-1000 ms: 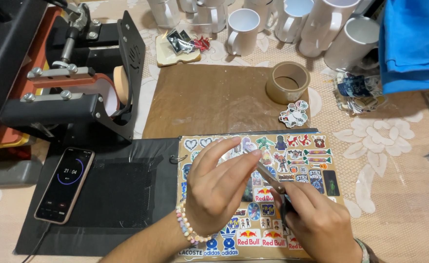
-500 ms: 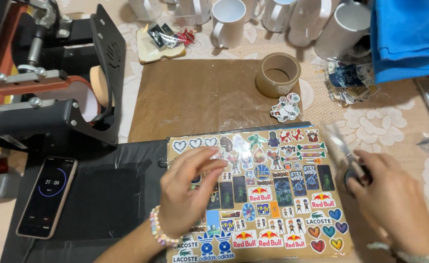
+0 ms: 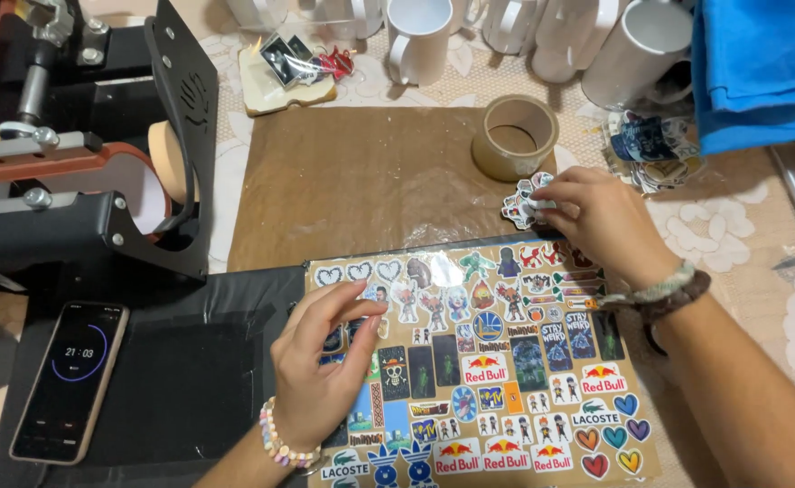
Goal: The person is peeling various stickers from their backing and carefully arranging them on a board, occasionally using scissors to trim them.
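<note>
Two hands work over a sticker sheet (image 3: 488,361) lying flat on the table (image 3: 741,235). The left hand (image 3: 321,366) rests palm-down on the sheet's left portion, fingers together and lightly curled, pressing the sheet; this placement appears to hold it from sliding. The right hand (image 3: 601,217) reaches past the sheet's upper edge to a small pile of cut stickers (image 3: 519,203) just beside a tape roll (image 3: 513,136). Its fingers are pinched on one cut sticker at the top of that pile.

A brown paper mat (image 3: 361,176) lies beyond the sheet. White mugs (image 3: 420,36) stand in a row at the far edge; the visible interiors appear empty. A mug press (image 3: 81,181) stands at left, with a phone (image 3: 70,380) showing a timer dial in front of it. Blue cloth (image 3: 759,63) lies at far right.
</note>
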